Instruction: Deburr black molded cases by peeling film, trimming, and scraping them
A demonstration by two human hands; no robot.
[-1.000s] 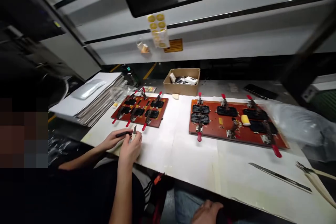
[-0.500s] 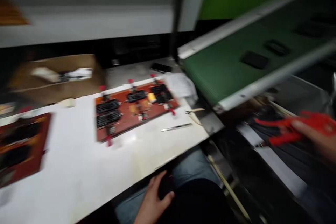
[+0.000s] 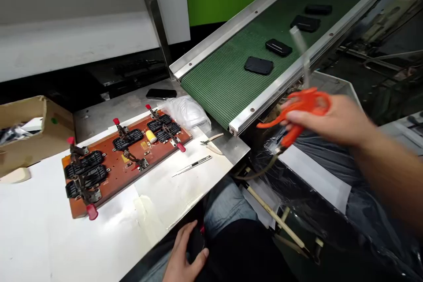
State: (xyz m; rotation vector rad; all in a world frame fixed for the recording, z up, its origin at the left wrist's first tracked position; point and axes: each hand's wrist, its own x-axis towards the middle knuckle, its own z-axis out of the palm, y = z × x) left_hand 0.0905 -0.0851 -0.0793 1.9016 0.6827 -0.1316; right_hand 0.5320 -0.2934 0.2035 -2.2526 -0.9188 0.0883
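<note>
My right hand is raised to the right of the bench, closed around an orange-handled tool. A dark hose hangs from the tool's lower end. The hand hovers beside the metal rail of a green conveyor belt, which carries several flat black parts. My left hand lies low on my lap at the bench's front edge, fingers loosely spread on dark fabric. A brown jig board with red-tipped toggle clamps and black parts lies on the white bench top.
A thin metal blade and a small pair of tweezers lie right of the jig. A clear plastic bag, a black phone and a cardboard box sit behind. Plastic-covered bins stand at the right.
The view has swung right, away from a co-worker's hands and the second jig. My right hand has come into view with the orange tool and moved left toward the conveyor rail.
</note>
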